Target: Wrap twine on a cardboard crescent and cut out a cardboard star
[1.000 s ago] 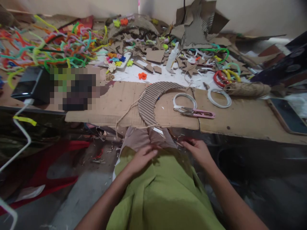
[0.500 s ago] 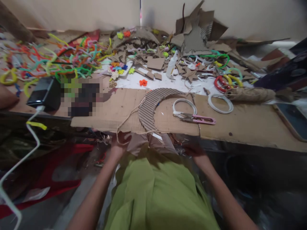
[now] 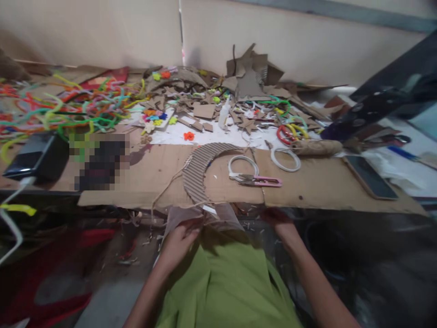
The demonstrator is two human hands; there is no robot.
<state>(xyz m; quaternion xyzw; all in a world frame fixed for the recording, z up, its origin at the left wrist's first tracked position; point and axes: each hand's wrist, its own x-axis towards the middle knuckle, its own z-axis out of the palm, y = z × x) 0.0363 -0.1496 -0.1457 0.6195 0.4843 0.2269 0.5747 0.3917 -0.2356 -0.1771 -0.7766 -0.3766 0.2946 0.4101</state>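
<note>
My left hand [image 3: 184, 233] lies on my lap at the green garment, fingers stretched out and holding nothing that I can see. Below the table edge on the right, my right hand [image 3: 276, 219] is in shadow, and its fingers are too dark and blurred to read. Above them on the table lies a crescent of corrugated cardboard [image 3: 197, 172] with a twine [image 3: 167, 186] running from its left side. To its right are a white ring [image 3: 243, 158] and pink-handled thread snips [image 3: 266, 181], the snips' tip overlapping the ring.
A second white ring [image 3: 286, 160], a twine roll [image 3: 317, 147] and a phone [image 3: 370, 177] lie to the right. Behind are a glue bottle [image 3: 224, 115], cardboard scraps [image 3: 204, 110] and small flowers [image 3: 189, 135]. Coloured pipe cleaners [image 3: 99, 107] and a black charger [image 3: 39, 157] occupy the left.
My left hand has moved right and down, from near the table edge by the twine onto my lap. The view has tilted up and turned right; the table things stay put.
</note>
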